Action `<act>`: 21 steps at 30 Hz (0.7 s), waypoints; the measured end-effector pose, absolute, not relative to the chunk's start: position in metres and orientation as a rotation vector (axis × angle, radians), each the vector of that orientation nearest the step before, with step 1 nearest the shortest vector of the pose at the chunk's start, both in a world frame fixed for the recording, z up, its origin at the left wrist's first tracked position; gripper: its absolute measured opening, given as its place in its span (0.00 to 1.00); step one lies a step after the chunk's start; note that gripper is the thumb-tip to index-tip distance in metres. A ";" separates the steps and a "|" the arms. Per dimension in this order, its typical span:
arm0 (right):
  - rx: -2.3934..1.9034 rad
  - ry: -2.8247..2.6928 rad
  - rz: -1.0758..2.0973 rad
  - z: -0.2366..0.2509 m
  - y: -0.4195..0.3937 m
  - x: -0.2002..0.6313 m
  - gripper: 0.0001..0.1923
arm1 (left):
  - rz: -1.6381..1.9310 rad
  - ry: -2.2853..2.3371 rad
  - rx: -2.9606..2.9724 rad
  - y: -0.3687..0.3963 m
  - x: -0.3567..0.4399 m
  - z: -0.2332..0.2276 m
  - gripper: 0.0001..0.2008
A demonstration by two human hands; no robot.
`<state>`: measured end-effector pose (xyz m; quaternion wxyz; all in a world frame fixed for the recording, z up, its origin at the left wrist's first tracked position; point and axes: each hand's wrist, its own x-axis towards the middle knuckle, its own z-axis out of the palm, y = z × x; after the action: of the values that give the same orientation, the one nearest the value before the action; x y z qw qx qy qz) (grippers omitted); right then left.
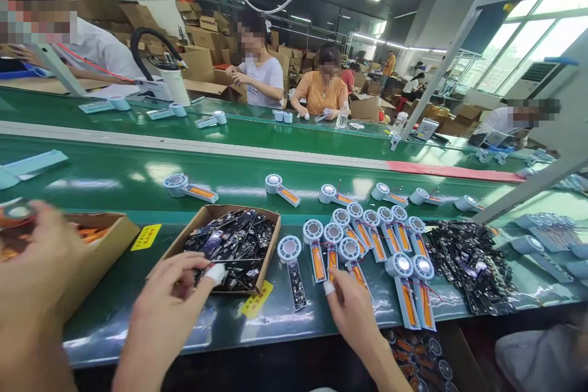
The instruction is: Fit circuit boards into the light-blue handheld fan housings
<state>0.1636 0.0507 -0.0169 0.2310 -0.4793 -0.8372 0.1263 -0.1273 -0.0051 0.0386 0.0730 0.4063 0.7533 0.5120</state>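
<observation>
L hand (172, 294), taped fingertip, reaches into the cardboard box (184, 239) of black circuit boards (234, 239); fingers curl onto a board at the near edge, looks like a pinch but blur hides the grip. R hand (351, 306), also taped, rests loosely spread just beside the fan units (349, 245) w/ orange handles, holding nothing. Risk: loose boards are piled up, so L hand could drag two out or snag one on another; R wrist could nudge the crowded units out of row. A third hand (37, 263), far left, is too blurred to read. More units on the belt beyond; stock under the bench edge is cut off.
</observation>
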 end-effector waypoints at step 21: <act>-1.151 -2.105 0.725 -0.010 0.041 0.166 0.10 | 1.169 1.664 1.323 -0.026 0.010 -0.045 0.17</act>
<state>0.1662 0.0413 -0.0103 0.3124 -0.4363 -0.7979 0.2746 0.0099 -0.0259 -0.0454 0.3504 0.5108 0.6425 0.4512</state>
